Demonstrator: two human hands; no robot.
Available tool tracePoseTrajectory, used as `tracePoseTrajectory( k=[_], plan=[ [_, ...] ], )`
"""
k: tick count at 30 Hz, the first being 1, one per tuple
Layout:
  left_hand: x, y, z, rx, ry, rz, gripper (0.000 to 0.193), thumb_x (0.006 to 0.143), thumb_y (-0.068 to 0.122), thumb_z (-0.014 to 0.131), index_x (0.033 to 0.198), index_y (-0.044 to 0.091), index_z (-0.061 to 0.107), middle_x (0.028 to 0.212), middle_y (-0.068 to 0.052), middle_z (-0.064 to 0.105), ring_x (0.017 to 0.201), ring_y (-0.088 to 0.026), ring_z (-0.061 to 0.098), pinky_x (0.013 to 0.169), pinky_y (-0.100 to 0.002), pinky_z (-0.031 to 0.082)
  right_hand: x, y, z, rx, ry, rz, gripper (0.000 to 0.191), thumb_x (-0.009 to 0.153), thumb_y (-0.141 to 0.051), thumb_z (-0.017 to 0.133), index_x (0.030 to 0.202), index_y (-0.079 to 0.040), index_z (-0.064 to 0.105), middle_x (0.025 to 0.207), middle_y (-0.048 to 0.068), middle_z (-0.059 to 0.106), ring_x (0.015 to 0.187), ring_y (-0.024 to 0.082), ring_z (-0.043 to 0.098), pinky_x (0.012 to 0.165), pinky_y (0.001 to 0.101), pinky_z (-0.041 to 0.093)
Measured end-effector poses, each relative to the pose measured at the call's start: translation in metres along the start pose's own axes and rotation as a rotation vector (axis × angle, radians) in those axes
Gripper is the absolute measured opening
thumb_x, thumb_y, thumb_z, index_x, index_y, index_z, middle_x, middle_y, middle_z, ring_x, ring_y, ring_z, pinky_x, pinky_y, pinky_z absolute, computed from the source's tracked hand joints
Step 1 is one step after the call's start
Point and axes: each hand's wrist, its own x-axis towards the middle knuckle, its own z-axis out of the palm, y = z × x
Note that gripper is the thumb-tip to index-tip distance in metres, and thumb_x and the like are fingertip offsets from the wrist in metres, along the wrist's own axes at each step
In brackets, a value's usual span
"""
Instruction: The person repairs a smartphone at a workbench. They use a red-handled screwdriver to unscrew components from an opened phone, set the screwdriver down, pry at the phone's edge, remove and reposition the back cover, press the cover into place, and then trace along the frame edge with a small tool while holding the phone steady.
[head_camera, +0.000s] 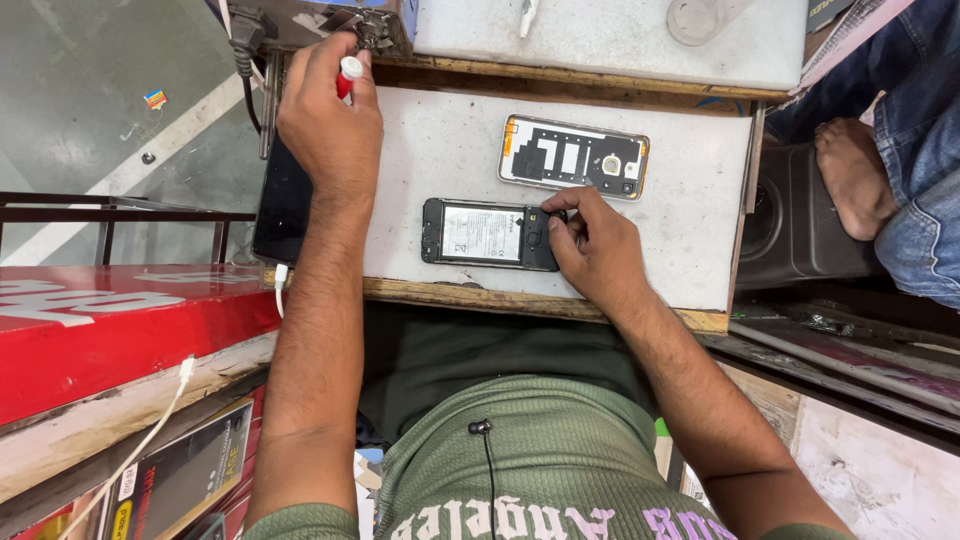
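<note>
Green ribbed shirt (540, 450) fills the bottom centre of the frame, with a thin black cable (488, 470) hanging on it. From there I see both forearms going up to the white work board (440, 150) in the middle. The right hand (595, 250) rests at the centre of the frame, its fingertips pinching at the right end of the opened phone (488, 234), which lies flat on the board with its battery showing. The left hand (330, 120) is in the upper left, clenched around a small red and white tool (347, 75). Just above the opened phone, apart from it, lies the removed back cover (574, 156). A bare foot (855, 175) of another person shows at the right edge.
</note>
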Motion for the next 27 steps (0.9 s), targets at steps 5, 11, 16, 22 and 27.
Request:
tracePoseTrajectory(
  k=[5, 11, 16, 22, 27],
  plan=[
    [0.002, 0.004, -0.001, 0.058, 0.021, 0.011, 0.022, 0.097, 0.017, 0.085, 0.113, 0.009, 0.071, 0.109, -0.003, 0.072, 0.094, -0.020, 0.076, 0.077, -0.034, 0.064, 0.001, -0.004, -0.001, 0.020, 0.006, -0.003, 0.019, 0.095, -0.003, 0.069, 0.113, -0.007, 0.064, 0.070, 0.002, 0.063, 0.057, 0.010, 0.056, 0.051, 0.0258, 0.044],
    [0.006, 0.001, -0.006, 0.048, -0.003, 0.040, 0.024, 0.093, 0.012, 0.085, 0.114, 0.010, 0.073, 0.110, -0.003, 0.073, 0.094, -0.021, 0.076, 0.077, -0.032, 0.064, 0.001, -0.004, -0.001, 0.020, 0.000, 0.007, 0.018, 0.095, -0.004, 0.069, 0.112, -0.007, 0.064, 0.069, 0.002, 0.062, 0.056, 0.010, 0.057, 0.051, 0.0259, 0.044],
    [0.015, -0.002, -0.017, 0.056, -0.039, 0.124, 0.025, 0.090, 0.008, 0.089, 0.110, 0.011, 0.074, 0.105, -0.002, 0.073, 0.092, -0.021, 0.076, 0.075, -0.033, 0.062, 0.001, -0.003, -0.001, 0.008, 0.005, -0.015, 0.019, 0.095, -0.003, 0.069, 0.112, -0.007, 0.064, 0.069, 0.002, 0.062, 0.056, 0.010, 0.057, 0.051, 0.0262, 0.045],
    [0.019, -0.002, -0.021, 0.136, -0.033, 0.253, 0.033, 0.079, 0.010, 0.094, 0.105, 0.012, 0.074, 0.100, -0.002, 0.072, 0.083, -0.020, 0.075, 0.067, -0.035, 0.060, 0.001, -0.003, -0.001, 0.015, 0.003, -0.022, 0.018, 0.095, -0.003, 0.068, 0.112, -0.007, 0.063, 0.072, 0.002, 0.064, 0.058, 0.009, 0.059, 0.052, 0.0260, 0.046],
    [0.022, -0.009, -0.009, 0.143, -0.030, 0.246, 0.032, 0.081, 0.014, 0.096, 0.101, 0.011, 0.071, 0.095, -0.002, 0.071, 0.077, -0.017, 0.075, 0.061, -0.033, 0.060, 0.000, 0.000, 0.000, -0.001, 0.002, -0.002, 0.019, 0.095, -0.003, 0.069, 0.113, -0.007, 0.064, 0.074, 0.004, 0.065, 0.060, 0.011, 0.059, 0.053, 0.0265, 0.046]
  ],
)
